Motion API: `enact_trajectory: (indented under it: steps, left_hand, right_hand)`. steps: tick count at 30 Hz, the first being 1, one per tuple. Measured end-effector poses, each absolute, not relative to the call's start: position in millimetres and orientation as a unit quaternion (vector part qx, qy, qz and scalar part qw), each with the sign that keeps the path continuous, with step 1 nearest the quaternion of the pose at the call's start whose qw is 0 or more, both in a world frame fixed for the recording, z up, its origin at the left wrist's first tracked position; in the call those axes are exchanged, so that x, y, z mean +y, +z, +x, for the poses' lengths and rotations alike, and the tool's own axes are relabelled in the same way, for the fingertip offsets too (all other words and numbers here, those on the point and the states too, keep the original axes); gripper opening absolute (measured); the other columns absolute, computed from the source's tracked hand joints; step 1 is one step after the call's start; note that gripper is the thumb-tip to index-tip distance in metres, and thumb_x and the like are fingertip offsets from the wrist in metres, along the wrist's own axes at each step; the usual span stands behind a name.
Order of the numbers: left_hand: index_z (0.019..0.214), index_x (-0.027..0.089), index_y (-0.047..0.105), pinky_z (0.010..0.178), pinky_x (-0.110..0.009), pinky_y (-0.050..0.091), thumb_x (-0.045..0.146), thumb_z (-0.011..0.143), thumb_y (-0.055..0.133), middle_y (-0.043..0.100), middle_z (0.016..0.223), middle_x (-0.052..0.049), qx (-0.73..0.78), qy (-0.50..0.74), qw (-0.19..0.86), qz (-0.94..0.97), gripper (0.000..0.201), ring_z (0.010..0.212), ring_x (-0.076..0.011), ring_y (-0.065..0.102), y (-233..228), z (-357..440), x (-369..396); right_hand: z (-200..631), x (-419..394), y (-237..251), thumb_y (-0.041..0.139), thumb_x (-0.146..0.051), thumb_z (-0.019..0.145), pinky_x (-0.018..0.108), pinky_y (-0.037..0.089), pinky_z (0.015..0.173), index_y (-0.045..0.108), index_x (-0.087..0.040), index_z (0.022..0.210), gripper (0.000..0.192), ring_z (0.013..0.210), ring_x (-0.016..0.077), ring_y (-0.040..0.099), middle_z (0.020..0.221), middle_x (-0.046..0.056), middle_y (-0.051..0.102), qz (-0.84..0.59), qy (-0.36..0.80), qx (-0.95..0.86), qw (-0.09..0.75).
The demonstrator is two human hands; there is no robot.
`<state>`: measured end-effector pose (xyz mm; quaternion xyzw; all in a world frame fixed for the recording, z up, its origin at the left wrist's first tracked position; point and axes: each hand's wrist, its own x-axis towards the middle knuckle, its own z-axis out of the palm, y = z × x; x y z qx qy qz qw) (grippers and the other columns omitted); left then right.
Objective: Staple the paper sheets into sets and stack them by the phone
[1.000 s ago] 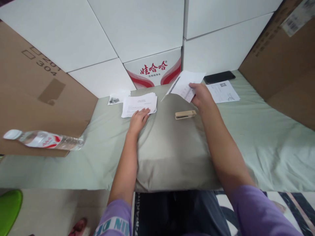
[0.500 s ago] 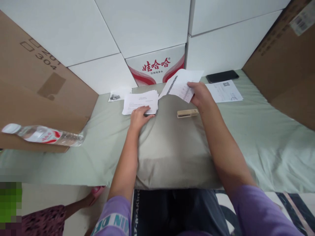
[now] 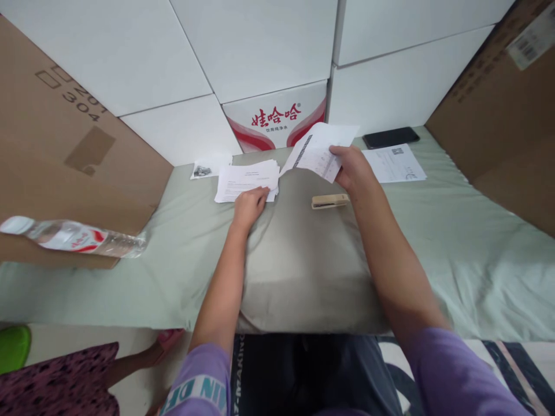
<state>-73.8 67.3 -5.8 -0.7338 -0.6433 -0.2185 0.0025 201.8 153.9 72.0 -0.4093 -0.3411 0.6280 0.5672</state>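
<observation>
The right hand point(image 3: 353, 167) pinches a few printed white sheets point(image 3: 318, 151) raised above the grey-green pillow point(image 3: 299, 266), while the left hand point(image 3: 249, 205) curls onto the white paper stack point(image 3: 247, 180); lifting only its top sheet calls for a light fingertip peel.

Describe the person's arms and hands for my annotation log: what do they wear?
Both forearms are bare, with short purple sleeves. The left sleeve has a pale band with teal lettering. The left hand and right hand are ungloved; no jewellery shows.
</observation>
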Motion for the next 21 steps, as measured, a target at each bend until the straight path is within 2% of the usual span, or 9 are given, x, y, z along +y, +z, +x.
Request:
enact_trajectory:
  steps: [4,8,10,13,16,18,21]
  left_hand:
    - [0.121,0.025,0.077,0.094,-0.039,0.051,0.030,0.098,0.051,0.078,0.119,-0.008,-0.659,-0.231,0.028,-0.715,0.034,0.112,-0.0282,0.071,-5,-77,68]
    - [0.106,0.026,0.079,0.100,-0.044,0.046,0.031,0.099,0.052,0.078,0.112,-0.010,-0.583,-0.279,0.062,-0.760,0.028,0.114,-0.0275,0.068,-2,-72,60]
    - [0.099,0.027,0.078,0.101,-0.047,0.045,0.035,0.098,0.055,0.075,0.113,-0.010,-0.563,-0.308,0.089,-0.761,0.024,0.114,-0.0282,0.064,-1,-66,53]
    - [0.093,0.028,0.076,0.105,-0.052,0.042,0.039,0.094,0.063,0.067,0.118,-0.013,-0.575,-0.365,0.132,-0.721,0.017,0.120,-0.0317,0.056,1,-57,44]
    - [0.090,0.028,0.073,0.113,-0.054,0.035,0.039,0.091,0.066,0.065,0.124,-0.012,-0.563,-0.388,0.136,-0.717,0.013,0.130,-0.0334,0.051,4,-55,40]
    - [0.087,0.026,0.071,0.116,-0.053,0.033,0.035,0.094,0.062,0.068,0.125,-0.010,-0.534,-0.374,0.109,-0.751,0.015,0.131,-0.0305,0.055,5,-57,40]
    - [0.090,0.025,0.070,0.116,-0.051,0.035,0.028,0.099,0.050,0.076,0.113,-0.007,-0.497,-0.349,0.063,-0.792,0.022,0.116,-0.0240,0.067,5,-61,43]
  right_hand:
    - [200,151,78,0.059,-0.019,0.084,0.046,0.062,0.089,0.064,-0.019,0.104,0.022,0.101,0.0266,0.073,0.099,0.009,0.074,-0.411,0.622,-0.366,0.558]
    - [185,145,81,0.050,-0.025,0.093,0.041,0.061,0.093,0.063,-0.020,0.109,0.021,0.107,0.0218,0.071,0.106,0.007,0.073,-0.375,0.637,-0.371,0.563]
    - [171,141,73,0.048,-0.023,0.092,0.042,0.062,0.090,0.061,-0.019,0.111,0.023,0.105,0.0224,0.071,0.103,0.008,0.073,-0.388,0.653,-0.359,0.543]
    - [148,133,58,0.054,-0.019,0.087,0.046,0.063,0.083,0.060,-0.019,0.110,0.024,0.095,0.0256,0.073,0.091,0.009,0.073,-0.438,0.662,-0.369,0.483]
    - [135,120,50,0.060,-0.019,0.083,0.051,0.063,0.078,0.062,-0.020,0.104,0.022,0.077,0.0252,0.071,0.082,0.008,0.070,-0.467,0.662,-0.423,0.405]
    - [132,110,51,0.062,-0.019,0.081,0.052,0.063,0.071,0.062,-0.021,0.100,0.019,0.062,0.0227,0.066,0.076,0.007,0.068,-0.479,0.655,-0.471,0.347]
    - [129,98,53,0.063,-0.020,0.079,0.049,0.062,0.061,0.062,-0.021,0.103,0.024,0.052,0.0210,0.062,0.078,0.007,0.069,-0.470,0.664,-0.510,0.280]
